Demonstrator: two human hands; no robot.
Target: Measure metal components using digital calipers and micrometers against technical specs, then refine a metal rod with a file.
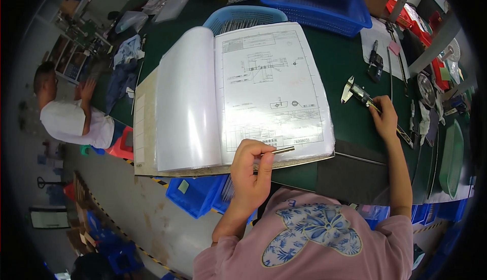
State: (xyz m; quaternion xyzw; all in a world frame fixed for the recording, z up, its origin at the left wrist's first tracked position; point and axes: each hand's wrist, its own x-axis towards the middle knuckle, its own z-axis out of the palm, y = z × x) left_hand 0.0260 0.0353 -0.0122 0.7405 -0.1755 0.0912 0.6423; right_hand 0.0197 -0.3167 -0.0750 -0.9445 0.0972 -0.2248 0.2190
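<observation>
My left hand (252, 174) is closed, pinching a short thin metal rod (284, 149) between thumb and fingers. The rod points right, over the lower edge of a technical drawing (274, 87). That drawing is in a clear sleeve of an open binder (144, 122) lying on the table, its turned sleeves (187, 112) curling up on the left side. To the right of the binder, my right hand (386, 119) is wrapped round a caliper (359, 95), whose measuring jaws point up and left. Whether the jaws are apart is too small to tell.
Behind the binder stand a light blue basket (210, 21) of thin metal parts and a dark blue crate (324, 13). A micrometer (375, 61) lies on paper at right, near a green tray (450, 158). A person in white (66, 120) sits at left.
</observation>
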